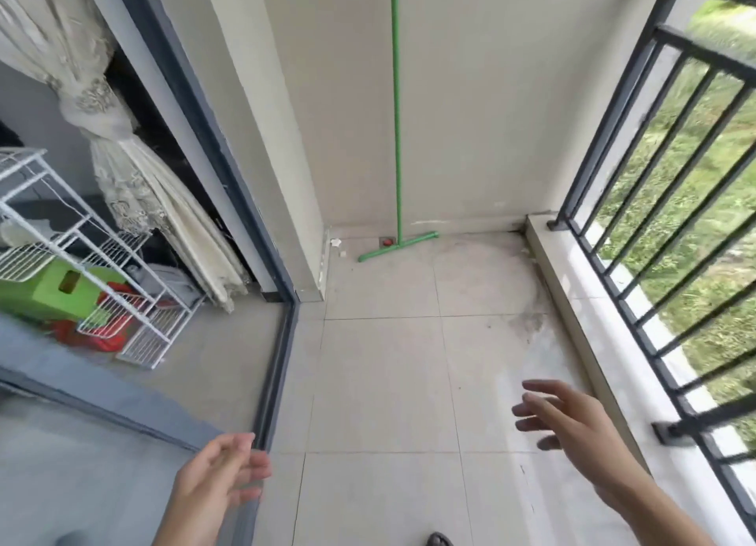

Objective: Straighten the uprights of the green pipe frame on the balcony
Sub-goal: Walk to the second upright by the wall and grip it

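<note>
One green pipe upright of the frame stands against the far wall of the balcony, rising out of the top of the view. It sits on a short green foot pipe lying on the tiled floor. The upper part of the frame is out of view. My left hand is low at the bottom left, fingers apart, holding nothing. My right hand hovers at the lower right, fingers spread and empty. Both hands are far from the green upright, well in front of it.
A dark metal railing on a low white kerb runs along the right. The grey sliding-door frame borders the left, with a white wire rack and a tied curtain behind it. A small red object lies by the foot pipe.
</note>
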Action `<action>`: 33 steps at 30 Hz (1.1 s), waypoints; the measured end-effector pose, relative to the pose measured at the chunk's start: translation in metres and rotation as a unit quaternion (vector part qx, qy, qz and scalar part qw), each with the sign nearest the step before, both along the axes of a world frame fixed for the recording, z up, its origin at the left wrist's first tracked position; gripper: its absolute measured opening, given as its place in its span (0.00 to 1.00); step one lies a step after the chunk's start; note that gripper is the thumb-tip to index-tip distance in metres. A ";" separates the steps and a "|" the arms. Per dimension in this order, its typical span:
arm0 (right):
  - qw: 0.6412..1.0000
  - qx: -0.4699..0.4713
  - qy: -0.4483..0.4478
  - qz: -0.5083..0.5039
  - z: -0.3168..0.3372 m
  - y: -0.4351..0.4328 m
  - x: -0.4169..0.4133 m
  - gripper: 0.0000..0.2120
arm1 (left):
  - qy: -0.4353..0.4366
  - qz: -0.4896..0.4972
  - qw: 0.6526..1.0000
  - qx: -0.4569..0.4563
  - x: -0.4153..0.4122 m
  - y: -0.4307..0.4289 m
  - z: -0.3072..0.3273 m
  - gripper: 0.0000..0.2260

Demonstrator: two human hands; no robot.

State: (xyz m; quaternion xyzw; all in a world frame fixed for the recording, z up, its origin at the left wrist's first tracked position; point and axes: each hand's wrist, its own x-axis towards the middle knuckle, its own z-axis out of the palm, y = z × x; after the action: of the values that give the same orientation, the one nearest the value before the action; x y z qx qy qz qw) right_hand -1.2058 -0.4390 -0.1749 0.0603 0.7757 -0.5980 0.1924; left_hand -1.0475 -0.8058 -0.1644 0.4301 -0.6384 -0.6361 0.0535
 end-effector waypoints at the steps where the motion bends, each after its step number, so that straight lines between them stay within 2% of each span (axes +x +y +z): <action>1: 1.000 -0.004 0.006 0.012 0.007 -0.013 -0.023 0.07 | -0.002 0.006 1.000 0.001 -0.016 -0.009 -0.001 0.04; 5: 0.999 -0.003 0.018 0.040 0.012 -0.060 -0.103 0.07 | -0.020 0.025 0.999 0.041 -0.079 -0.044 -0.013 0.03; 10: 1.000 0.009 -0.003 0.013 -0.012 -0.113 -0.187 0.07 | -0.038 0.005 0.997 0.072 -0.175 -0.100 -0.034 0.04; 14: 0.999 0.012 -0.017 -0.038 -0.024 -0.159 -0.255 0.08 | -0.027 -0.020 0.998 0.052 -0.275 -0.165 -0.033 0.04; 20: 0.997 0.014 -0.007 -0.077 -0.006 -0.226 -0.360 0.07 | -0.013 -0.084 0.996 0.017 -0.433 -0.254 -0.003 0.04; 25: 0.994 0.016 -0.022 -0.110 -0.010 -0.254 -0.438 0.07 | 0.023 -0.142 0.989 -0.013 -0.545 -0.277 0.007 0.05; 33: 0.993 0.022 -0.022 -0.116 -0.022 -0.282 -0.618 0.06 | 0.006 -0.143 0.990 0.017 -0.706 -0.304 -0.012 0.08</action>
State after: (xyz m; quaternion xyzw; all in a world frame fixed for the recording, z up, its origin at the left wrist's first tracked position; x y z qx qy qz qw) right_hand -1.8242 -0.7215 -0.1973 0.1674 0.7720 -0.5976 0.1371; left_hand -1.7536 -1.1100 -0.1765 0.3317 -0.6818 -0.6507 -0.0415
